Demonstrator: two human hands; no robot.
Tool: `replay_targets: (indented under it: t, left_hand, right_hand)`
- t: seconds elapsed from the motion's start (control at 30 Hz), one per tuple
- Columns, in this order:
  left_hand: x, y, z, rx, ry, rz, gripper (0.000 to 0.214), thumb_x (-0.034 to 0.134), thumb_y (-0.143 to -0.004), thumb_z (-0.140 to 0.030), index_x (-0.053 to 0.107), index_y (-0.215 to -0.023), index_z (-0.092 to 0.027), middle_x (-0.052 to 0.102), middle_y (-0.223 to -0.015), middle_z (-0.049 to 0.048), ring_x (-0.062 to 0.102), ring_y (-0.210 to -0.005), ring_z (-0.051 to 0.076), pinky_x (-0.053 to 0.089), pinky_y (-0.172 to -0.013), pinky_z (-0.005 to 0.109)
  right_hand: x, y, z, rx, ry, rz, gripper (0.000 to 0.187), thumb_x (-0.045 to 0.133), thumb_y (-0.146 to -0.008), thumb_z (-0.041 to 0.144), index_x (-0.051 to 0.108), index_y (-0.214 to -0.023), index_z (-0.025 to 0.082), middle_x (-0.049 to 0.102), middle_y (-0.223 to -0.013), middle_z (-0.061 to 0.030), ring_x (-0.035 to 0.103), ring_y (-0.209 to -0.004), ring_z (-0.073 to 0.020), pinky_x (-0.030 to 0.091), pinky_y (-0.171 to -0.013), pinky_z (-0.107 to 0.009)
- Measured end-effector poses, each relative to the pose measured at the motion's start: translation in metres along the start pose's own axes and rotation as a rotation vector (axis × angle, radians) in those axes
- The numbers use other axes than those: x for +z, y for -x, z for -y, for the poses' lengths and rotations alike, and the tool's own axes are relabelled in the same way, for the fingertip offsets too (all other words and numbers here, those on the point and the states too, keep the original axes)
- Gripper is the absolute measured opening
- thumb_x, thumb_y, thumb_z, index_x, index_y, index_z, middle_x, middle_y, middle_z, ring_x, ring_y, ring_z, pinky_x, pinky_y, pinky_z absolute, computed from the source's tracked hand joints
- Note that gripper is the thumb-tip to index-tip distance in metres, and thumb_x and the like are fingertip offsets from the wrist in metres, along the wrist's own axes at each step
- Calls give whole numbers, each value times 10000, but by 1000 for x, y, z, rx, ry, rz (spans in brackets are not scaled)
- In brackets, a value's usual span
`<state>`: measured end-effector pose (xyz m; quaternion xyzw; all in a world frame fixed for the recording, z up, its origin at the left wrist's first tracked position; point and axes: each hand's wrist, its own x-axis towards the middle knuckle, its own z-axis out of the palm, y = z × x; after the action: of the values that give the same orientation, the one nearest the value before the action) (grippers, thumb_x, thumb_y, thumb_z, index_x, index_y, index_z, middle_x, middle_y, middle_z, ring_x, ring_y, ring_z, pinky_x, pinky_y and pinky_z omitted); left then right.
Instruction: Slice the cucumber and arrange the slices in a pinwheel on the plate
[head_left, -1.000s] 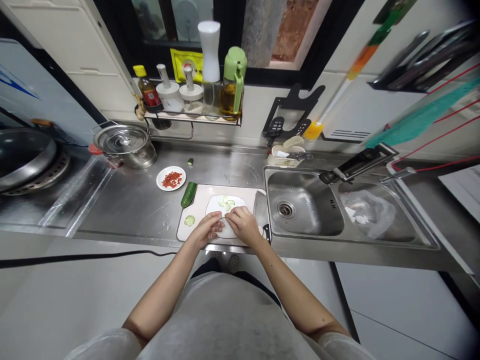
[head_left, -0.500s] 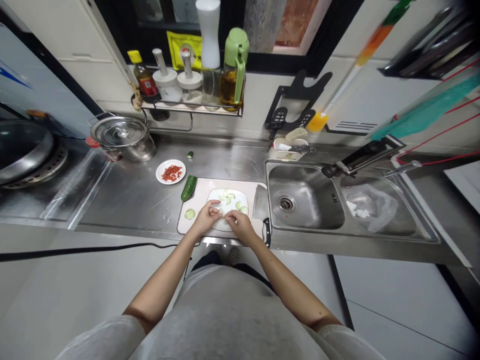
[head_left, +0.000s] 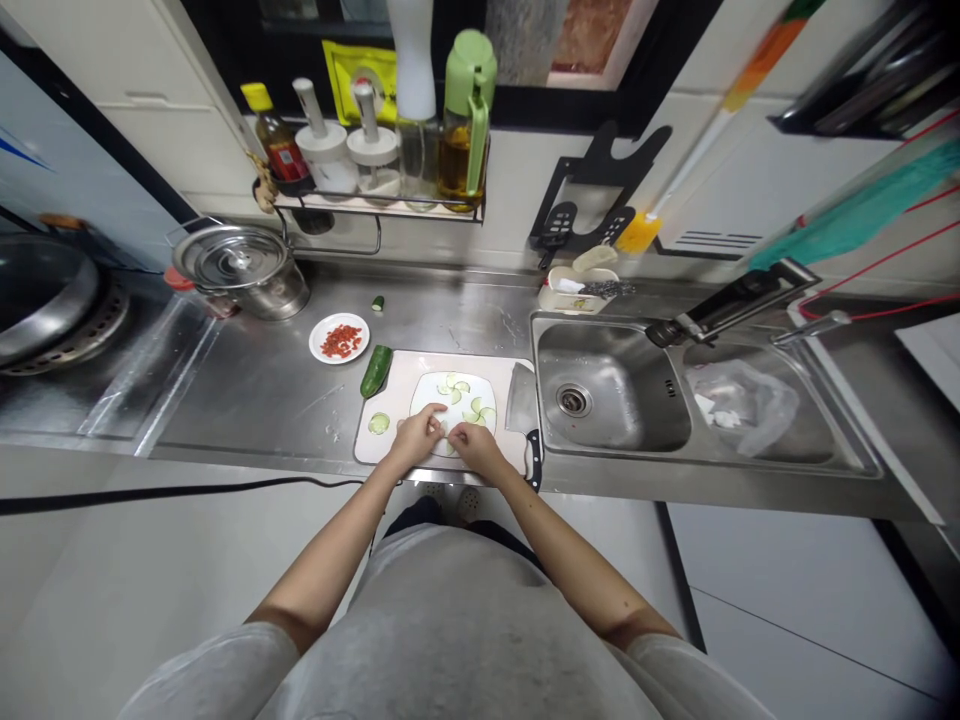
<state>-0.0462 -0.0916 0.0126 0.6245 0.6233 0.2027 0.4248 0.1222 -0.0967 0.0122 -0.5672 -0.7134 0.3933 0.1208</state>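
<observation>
Over the near part of a white plate (head_left: 427, 391), my left hand (head_left: 418, 438) and my right hand (head_left: 477, 447) work close together, fingertips nearly meeting. Both are closed in a pinch at a thin cucumber slice (head_left: 444, 427), mostly hidden by the fingers. Pale green cucumber slices (head_left: 453, 387) form a pinwheel at the plate's far side, with another pinwheel (head_left: 478, 411) to the right. Under the plate lies a pale pink cutting board (head_left: 407, 363). A stack of cucumber rounds (head_left: 379, 424) rests on its left side, and a cut cucumber (head_left: 376, 372) leans over its upper left corner.
A cleaver (head_left: 521, 400) lies along the board's right edge, beside the sink (head_left: 611, 390). Behind the cucumber are a small white dish (head_left: 318, 352) of chopped red pieces and a cucumber end (head_left: 378, 303). A lidded steel pot (head_left: 262, 285) stands at the back left.
My left hand's fingers have drawn in from a raised, spread pose toward the slice. My right hand stays nearly in place. The view has tilted slightly.
</observation>
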Motion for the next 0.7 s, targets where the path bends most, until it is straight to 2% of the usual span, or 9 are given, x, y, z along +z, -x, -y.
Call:
replay_targets:
  t: [0.2,0.37,0.5,0.7]
  left_hand:
    - [3,-1,-6,26,-283,20,407,546,-813,-187,576,-1206,-288,676,-893,5,602,-931,202,339,-886,370]
    - [6,0,-4,61,-357,-4,391,543,-839,-197,567,-1221,-279,671,-983,34,571,-1002,227,325,-884,383]
    - [8,3,-3,76,-390,-20,344,529,-865,-214,583,-1200,-271,659,-1031,54,549,-1031,233,318,-885,391]
    - [10,5,-2,101,-435,-30,272,503,-891,-232,626,-1130,-274,639,-1033,58,534,-1030,232,310,-867,392]
  right_hand:
    - [3,2,7,12,417,47,191,429,-954,265,599,-923,184,649,-917,-52,551,-817,-158,308,-639,-250]
    - [6,11,7,-31,533,15,221,384,-980,295,560,-1075,201,626,-1003,-68,532,-914,-187,322,-664,-260]
    - [11,17,4,-96,622,13,303,307,-1002,305,588,-1062,209,604,-982,-82,511,-902,-196,307,-644,-265]
    - [15,18,0,-121,655,-22,366,277,-1009,319,626,-1023,209,589,-924,-91,485,-850,-191,284,-636,-267]
